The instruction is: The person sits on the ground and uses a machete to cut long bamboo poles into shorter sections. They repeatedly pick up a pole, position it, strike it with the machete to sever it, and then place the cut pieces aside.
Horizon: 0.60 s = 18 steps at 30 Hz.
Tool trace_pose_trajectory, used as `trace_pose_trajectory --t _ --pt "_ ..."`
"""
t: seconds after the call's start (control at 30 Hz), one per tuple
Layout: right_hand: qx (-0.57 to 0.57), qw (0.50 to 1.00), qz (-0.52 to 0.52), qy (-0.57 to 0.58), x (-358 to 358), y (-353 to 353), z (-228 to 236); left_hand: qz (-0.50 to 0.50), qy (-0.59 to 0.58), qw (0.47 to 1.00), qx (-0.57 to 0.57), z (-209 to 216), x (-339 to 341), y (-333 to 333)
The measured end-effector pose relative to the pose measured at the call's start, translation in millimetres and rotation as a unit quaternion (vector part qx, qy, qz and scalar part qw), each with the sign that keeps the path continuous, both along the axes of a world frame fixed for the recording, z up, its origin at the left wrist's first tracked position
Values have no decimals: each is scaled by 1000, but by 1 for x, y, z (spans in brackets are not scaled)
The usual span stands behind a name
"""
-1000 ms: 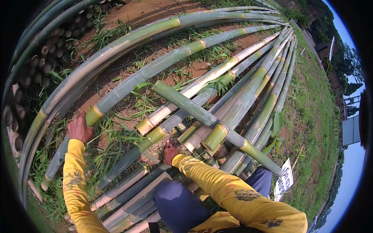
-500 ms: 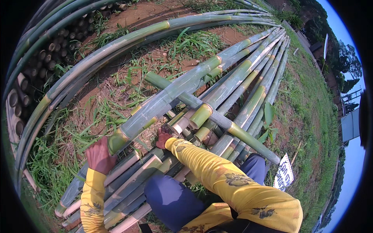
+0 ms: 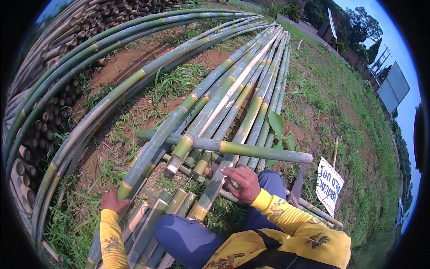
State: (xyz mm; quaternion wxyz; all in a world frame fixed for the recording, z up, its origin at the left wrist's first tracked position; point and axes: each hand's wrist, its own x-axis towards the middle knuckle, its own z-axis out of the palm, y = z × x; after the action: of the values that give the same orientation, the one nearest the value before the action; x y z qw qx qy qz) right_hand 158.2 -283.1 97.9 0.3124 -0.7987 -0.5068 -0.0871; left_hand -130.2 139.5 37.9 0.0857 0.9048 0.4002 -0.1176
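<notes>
My left hand point(image 3: 114, 200) is wrapped against the near cut end of a green bamboo pole point(image 3: 160, 140), which slants away up to the right. My right hand point(image 3: 244, 184) hovers by another bamboo pole point(image 3: 214, 187), its fingers half bent and apart with nothing visible in them. A thick bamboo crosspiece point(image 3: 264, 151) lies crosswise among the long poles, under the one at my left hand. Several short cut bamboo pieces point(image 3: 154, 215) lie between my left arm and my knee. To the right of my knee, a saw-like flat blade point(image 3: 297, 184) stands tilted below the crosspiece's end.
Long bent bamboo poles point(image 3: 105, 105) arch along the left, beside a big stack of cut bamboo point(image 3: 49, 116). A white sign with lettering point(image 3: 329, 186) stands at the right, near grass point(image 3: 358, 170). Leafy sprigs point(image 3: 276, 123) lie on the poles.
My right hand has risen from among the cut ends and moved right, away from them. My left hand stays at its pole's end. The whole view has shifted, showing more of the far ground.
</notes>
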Motion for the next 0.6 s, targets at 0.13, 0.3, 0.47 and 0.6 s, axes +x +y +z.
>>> trace_pose_trajectory --t 0.13,0.3,0.47,0.6 --pt "-196 939 -244 -143 115 -67 7 60 28 991 -115 4 12 13" --pt "-470 847 -241 50 140 -88 7 126 -67 975 -169 -8 12 28" --pt "-457 860 -223 39 136 -98 -1 71 -62 984 -149 0 21 26" --pt "-469 870 -151 23 82 -93 9 65 -44 987 -138 -7 20 35"
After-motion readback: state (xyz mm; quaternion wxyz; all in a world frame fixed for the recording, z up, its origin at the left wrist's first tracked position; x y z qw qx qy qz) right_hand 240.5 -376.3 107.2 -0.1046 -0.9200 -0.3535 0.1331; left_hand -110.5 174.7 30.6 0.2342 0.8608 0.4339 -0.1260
